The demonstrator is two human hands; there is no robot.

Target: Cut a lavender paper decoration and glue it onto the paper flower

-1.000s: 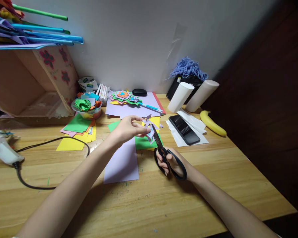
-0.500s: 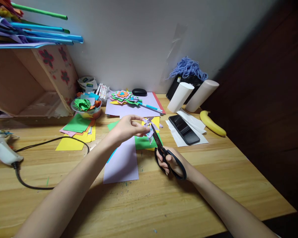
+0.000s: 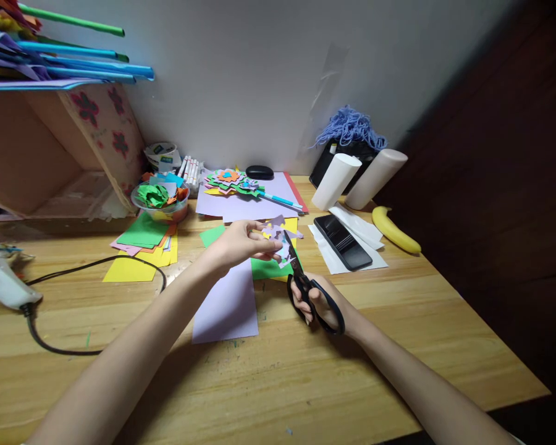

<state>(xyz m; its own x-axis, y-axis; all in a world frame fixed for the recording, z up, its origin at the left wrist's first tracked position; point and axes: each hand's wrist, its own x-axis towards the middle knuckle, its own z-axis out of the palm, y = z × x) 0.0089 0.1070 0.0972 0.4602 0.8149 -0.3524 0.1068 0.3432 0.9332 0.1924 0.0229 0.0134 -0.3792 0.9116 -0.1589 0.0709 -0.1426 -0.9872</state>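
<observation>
The left hand (image 3: 241, 242) pinches a jagged lilac paper cutout (image 3: 278, 233) between thumb and fingertips, the paper jutting rightward past them; the right hand (image 3: 322, 303) has its fingers closed through the loops of black scissors (image 3: 306, 287), whose blades point up and touch the cutout's right edge (how far apart the blades stand cannot be told); below lies a lilac sheet (image 3: 227, 303) on the wooden table (image 3: 306, 377); a phone (image 3: 343, 233) and banana (image 3: 395, 230) rest to the right.

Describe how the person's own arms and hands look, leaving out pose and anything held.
Both forearms are bare up to the frame's bottom edge: no sleeves, watch or bracelets show. The left hand and right hand wear no gloves, and no rings are visible on the fingers.
</observation>
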